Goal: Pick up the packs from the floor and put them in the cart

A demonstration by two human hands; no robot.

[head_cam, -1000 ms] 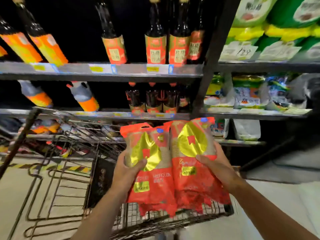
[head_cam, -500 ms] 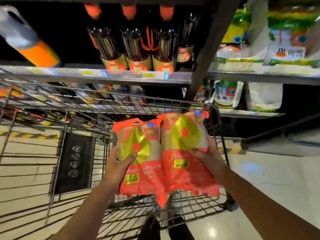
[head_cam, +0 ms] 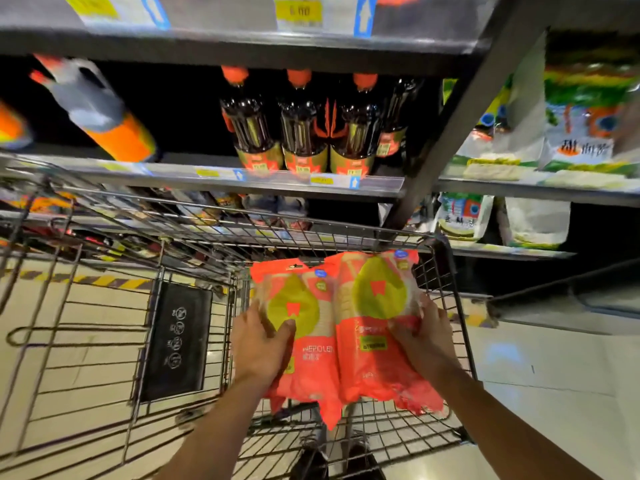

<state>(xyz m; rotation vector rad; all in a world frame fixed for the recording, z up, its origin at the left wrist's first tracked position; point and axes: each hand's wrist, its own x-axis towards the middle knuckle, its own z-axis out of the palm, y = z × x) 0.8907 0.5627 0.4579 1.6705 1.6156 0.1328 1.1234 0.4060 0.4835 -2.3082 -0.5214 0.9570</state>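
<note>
Our left hand (head_cam: 261, 344) is closed around the lower left edge of a red pack with a gold leaf emblem (head_cam: 304, 337), thumb pressed on its front, while our right hand (head_cam: 424, 341) grips the right edge of a matching second pack (head_cam: 375, 327) the same way. We hold the two packs side by side, edges touching, inside the wire basket of a shopping cart (head_cam: 446, 271), above its mesh floor at the right end. Beyond the cart we see store shelves (head_cam: 214, 174) with dark bottles (head_cam: 301, 133) topped by red caps, and pale bagged goods (head_cam: 464, 216) to the right.
</note>
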